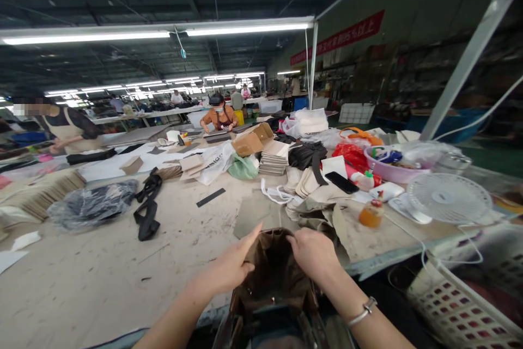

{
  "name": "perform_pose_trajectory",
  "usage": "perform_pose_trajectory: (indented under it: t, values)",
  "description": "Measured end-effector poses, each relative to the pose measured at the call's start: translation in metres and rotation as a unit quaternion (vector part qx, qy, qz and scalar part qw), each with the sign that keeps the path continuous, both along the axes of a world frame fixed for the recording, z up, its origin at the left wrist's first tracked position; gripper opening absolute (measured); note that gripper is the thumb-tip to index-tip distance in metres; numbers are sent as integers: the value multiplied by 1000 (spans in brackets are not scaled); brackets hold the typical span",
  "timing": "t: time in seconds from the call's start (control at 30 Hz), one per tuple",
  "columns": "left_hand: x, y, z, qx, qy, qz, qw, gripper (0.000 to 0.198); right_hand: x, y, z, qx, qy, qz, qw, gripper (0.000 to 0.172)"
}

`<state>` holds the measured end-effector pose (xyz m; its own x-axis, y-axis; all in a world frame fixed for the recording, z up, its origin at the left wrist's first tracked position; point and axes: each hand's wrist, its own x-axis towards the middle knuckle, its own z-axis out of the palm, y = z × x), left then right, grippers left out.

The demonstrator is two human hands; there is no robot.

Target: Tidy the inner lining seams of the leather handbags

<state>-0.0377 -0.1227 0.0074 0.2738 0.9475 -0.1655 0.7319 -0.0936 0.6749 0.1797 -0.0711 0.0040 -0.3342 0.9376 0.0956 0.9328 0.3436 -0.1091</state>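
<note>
A brown bag with its mouth open toward me stands at the table's front edge, its dark inside showing. My left hand is on the left side of the rim, index finger stretched along it and thumb lower down at the edge; its other fingers are hidden. On the right side, my right hand has its fingers curled round the rim. The bag's lower part is dim and blurred. Just beyond it lie a flat grey-green piece and crumpled olive material.
An orange glue bottle, a phone and a white fan are to the right. Stacked panels stand farther back. Black straps and a plastic-wrapped bundle lie left. Across the table sits a co-worker.
</note>
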Motion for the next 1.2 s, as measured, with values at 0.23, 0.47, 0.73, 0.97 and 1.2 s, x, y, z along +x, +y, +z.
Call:
perform_pose_trajectory:
  t: [0.23,0.47,0.73,0.97,1.2]
  values:
    - [19,15,7,117,82,26,989,81,-2,3,4,-5,16,8,1000,32]
    - [44,37,5,275,118,30,954,30,3,9,4,-22,31,5,999,31]
    - [37,51,-2,311,159,-46,936,24,4,13,-1,-28,49,6,998,34]
    - [34,58,-1,304,145,-83,938,17,2,13,-1,-33,50,6,998,32]
    - [34,65,-14,261,75,1,962,9,5,13,-3,-33,62,-6,997,38]
